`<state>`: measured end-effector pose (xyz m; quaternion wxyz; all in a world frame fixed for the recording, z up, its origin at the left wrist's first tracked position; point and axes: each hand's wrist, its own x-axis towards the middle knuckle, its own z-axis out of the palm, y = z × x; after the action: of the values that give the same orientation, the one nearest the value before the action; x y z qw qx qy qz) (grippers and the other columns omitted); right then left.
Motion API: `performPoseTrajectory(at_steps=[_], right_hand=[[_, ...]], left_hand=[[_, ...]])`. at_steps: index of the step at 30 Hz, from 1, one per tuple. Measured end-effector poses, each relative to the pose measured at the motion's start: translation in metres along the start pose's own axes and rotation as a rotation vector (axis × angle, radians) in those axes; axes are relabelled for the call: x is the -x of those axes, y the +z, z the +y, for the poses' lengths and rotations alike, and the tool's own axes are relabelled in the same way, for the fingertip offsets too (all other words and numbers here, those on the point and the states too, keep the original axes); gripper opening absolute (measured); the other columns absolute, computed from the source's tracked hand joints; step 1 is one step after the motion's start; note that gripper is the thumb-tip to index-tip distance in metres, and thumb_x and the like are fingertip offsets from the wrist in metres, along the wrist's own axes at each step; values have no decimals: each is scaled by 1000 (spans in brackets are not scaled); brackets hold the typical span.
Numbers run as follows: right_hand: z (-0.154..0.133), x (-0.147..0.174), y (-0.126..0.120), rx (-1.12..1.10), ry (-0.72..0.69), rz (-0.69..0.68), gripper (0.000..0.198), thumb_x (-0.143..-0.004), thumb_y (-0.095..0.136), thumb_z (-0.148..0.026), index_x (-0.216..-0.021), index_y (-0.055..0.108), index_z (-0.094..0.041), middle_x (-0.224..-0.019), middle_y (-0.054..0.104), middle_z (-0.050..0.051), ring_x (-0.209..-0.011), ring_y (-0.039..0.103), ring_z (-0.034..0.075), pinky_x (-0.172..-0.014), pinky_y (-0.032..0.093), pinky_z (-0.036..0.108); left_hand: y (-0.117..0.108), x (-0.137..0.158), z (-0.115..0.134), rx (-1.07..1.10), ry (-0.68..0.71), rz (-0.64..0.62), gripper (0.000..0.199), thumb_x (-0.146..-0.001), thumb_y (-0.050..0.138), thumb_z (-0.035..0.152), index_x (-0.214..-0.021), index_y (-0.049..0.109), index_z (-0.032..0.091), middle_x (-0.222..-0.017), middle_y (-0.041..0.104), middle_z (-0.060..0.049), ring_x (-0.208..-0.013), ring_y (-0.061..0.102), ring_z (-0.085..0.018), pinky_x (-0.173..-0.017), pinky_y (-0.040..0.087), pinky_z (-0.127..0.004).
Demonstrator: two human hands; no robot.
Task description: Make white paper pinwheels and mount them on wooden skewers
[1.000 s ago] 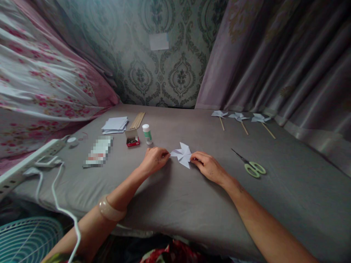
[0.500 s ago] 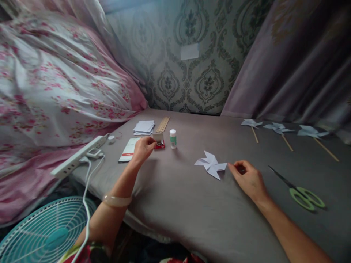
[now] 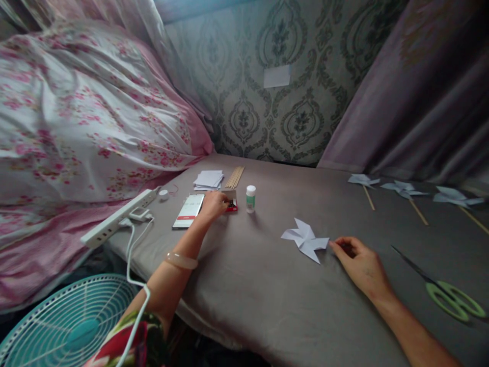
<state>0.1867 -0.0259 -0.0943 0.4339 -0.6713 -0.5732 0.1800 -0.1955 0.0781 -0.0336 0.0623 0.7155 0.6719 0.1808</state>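
Observation:
My left hand (image 3: 214, 205) reaches to a small open red box (image 3: 234, 207) with small dark pieces inside. Its fingers are bent together over the box, and what they pinch, if anything, is hidden. A white paper pinwheel (image 3: 305, 239) without a stick lies on the grey cloth. My right hand (image 3: 361, 262) pinches the tip of its right blade between thumb and forefinger. Behind the red box stands a white and green glue bottle (image 3: 250, 200), slightly to its right. A phone (image 3: 188, 211) with a lit screen lies left of the box, partly under my left wrist.
Paper sheets (image 3: 208, 179) and wooden sticks (image 3: 235, 177) lie at the back. Several pinwheels on sticks, one being the leftmost pinwheel (image 3: 363, 180), rest at far right. Green-handled scissors (image 3: 439, 288) lie right of my right hand. A power strip (image 3: 118, 218) and fan (image 3: 82, 326) are left.
My left hand has moved forward, its fingers now down in the red box. The right hand still holds the pinwheel's tip. The whole view has shifted slightly left.

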Motion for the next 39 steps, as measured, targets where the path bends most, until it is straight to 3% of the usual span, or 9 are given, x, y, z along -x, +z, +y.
performPoseTrajectory(at_steps=[6,10,14,21,31,39], right_hand=[[0,1,1,-14,10,-28,36,-66,61,-55,-75,62,-21,-71,66,6,-66,61,22,-64,48,33],[-1,1,1,-23,2,-50,35,-67,60,-54,-76,63,-20,-72,66,6,-68,62,22,-66,48,34],[-4,1,1,-7,-18,-61,34,-68,59,-54,-75,63,-20,-71,66,5,-66,61,22,-65,47,34],[-7,3,1,5,-45,-57,35,-69,58,-55,-74,63,-21,-70,66,5,-65,61,21,-64,47,33],[-4,3,1,30,-61,-73,35,-72,58,-55,-75,63,-21,-70,65,4,-62,60,20,-62,46,32],[-4,3,1,34,-76,-70,34,-71,58,-54,-73,62,-21,-69,65,5,-61,60,19,-62,46,32]], left_hand=[[-2,-3,4,-238,40,-12,26,-76,57,26,-92,78,23,-99,70,-13,-100,56,-31,-82,39,-37],[-2,-5,8,-265,56,-81,24,-76,56,29,-87,78,24,-92,70,-11,-96,56,-30,-77,38,-35],[-3,-6,13,-273,36,-107,21,-75,57,28,-81,77,22,-85,71,-10,-95,56,-29,-75,37,-33],[-6,-8,19,-226,-54,-140,22,-73,59,24,-85,77,22,-94,72,-11,-95,60,-31,-77,39,-35],[3,-11,7,-219,-106,-106,25,-78,56,31,-86,76,18,-94,72,-15,-97,62,-33,-80,42,-38],[3,-9,3,-180,-108,-98,24,-77,56,30,-85,76,19,-89,73,-12,-93,63,-29,-78,43,-34]])
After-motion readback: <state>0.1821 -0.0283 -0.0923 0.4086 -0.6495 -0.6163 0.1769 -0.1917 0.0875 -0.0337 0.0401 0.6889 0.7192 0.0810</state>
